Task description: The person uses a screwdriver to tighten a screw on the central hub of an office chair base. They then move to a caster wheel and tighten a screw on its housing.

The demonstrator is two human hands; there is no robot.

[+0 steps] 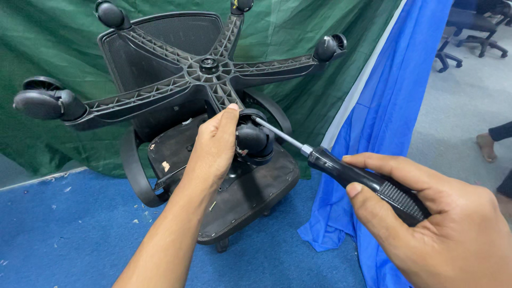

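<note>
Two hands: left (213, 146) grips caster (255, 140), right (453, 224) holds screwdriver (341, 168).

An office floor used as a repair corner: grey carpet (453, 106), black wheeled desk chairs (474, 26), hanging green cloth (64, 48) and blue cloth (389, 106).

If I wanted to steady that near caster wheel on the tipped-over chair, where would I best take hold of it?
Probably around the caster body from the left, as the left hand does now. The wheel sticks out toward the viewer at the end of a star base leg, and the screwdriver in the right hand takes up its right side.
</note>
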